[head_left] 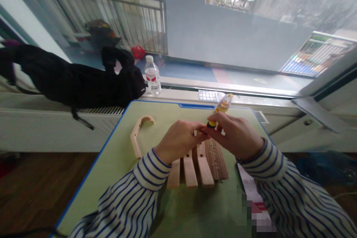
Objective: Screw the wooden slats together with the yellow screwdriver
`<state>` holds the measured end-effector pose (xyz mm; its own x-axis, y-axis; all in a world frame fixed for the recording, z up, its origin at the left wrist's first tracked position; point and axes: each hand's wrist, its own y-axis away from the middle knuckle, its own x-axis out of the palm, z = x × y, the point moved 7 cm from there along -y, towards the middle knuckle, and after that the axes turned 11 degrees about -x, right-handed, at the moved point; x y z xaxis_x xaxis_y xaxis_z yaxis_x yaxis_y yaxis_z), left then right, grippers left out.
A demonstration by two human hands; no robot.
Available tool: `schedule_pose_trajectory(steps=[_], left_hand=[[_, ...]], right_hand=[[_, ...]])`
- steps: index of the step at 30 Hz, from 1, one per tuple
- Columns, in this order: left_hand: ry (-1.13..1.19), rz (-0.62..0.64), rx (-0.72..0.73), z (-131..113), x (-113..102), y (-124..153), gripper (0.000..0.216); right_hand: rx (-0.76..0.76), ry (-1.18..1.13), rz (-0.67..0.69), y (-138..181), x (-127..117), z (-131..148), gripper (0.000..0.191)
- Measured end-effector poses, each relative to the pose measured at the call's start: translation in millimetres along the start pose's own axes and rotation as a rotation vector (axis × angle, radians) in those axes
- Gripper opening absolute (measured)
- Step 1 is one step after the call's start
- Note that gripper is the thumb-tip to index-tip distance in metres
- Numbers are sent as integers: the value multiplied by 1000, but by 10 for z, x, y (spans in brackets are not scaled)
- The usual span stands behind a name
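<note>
My right hand (237,134) grips a screwdriver (223,104) with a clear, yellowish handle and a yellow-and-black collar. The handle leans up and away, and its lower end is hidden at my fingers. Close against it, my left hand (178,137) is closed in a pinch; what it holds is too small or hidden to make out. Beneath both hands lie several pale curved wooden pieces (191,173) with holes, their far ends covered by my hands. Beside them is a brown grooved wooden block (217,160) dotted with small bits, possibly screws.
A hook-shaped wooden piece (135,137) lies on the left of the green table (111,193). Something flat with white and red print (251,189) is partly under my right forearm. On the sill are a water bottle (153,76), a black bag (83,81) and a gridded white item (209,95).
</note>
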<state>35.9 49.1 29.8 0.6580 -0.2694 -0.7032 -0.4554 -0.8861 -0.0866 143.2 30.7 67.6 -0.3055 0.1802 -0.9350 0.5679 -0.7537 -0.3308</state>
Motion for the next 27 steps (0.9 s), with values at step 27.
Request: schedule_pose_trajectory(steps=[27], left_hand=[[33, 66, 35, -31, -1, 7, 23]], right_hand=[[-81, -126, -22, 10, -67, 59, 25]])
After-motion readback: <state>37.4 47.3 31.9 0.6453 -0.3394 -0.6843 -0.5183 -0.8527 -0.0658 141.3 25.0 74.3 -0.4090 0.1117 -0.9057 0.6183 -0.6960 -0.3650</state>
